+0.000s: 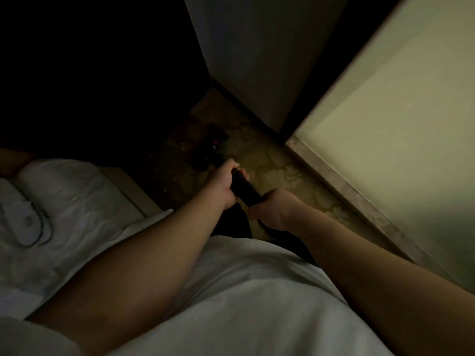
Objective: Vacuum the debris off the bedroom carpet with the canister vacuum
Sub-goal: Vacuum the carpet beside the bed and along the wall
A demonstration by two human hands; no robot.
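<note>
White shirt cloth [244, 304] fills the bottom of the view, and two bare forearms reach forward from it. Both hands hold one dark tube [244, 187], the wand of the vacuum. The left hand [227, 182] is wrapped around the upper part of the tube, with the fingers curled closed over it. The right hand [272, 209] grips the lower end, nearer to the body, also closed tight around it. The tube runs away from the person and down toward the carpet [280, 173], which is olive-green with a pale flower pattern. The far end of the tube goes into a dark shape [213, 150] on the carpet; the room is too dim to tell what this part is. On the left is a bed [64, 201] with white sheets, close beside the left forearm. On the right a pale wall [398, 124] meets the carpet along a light baseboard [341, 191].
</note>
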